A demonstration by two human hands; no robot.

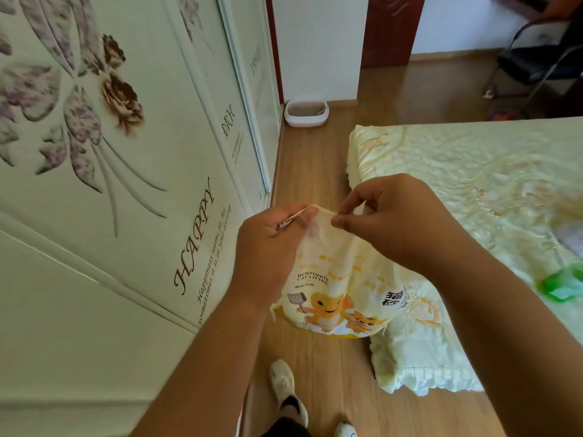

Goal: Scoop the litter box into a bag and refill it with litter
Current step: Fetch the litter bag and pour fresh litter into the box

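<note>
A pale yellow bag of bentonite cat litter [340,288], printed with orange cartoon cats, hangs in front of me above the wooden floor. My left hand [268,247] grips its top left edge. My right hand [397,219] pinches the top edge just to the right, thumb and forefinger together on the plastic. Far ahead, in the corner by the wardrobe, stands a white litter box [306,113] with grey litter inside.
A wardrobe [132,171] with flower prints lines the left side. A bed with a pale yellow cover [467,190] fills the right, with a green object [564,285] on it. A strip of wooden floor [309,165] runs between them to the litter box. A folding chair [536,61] stands far right.
</note>
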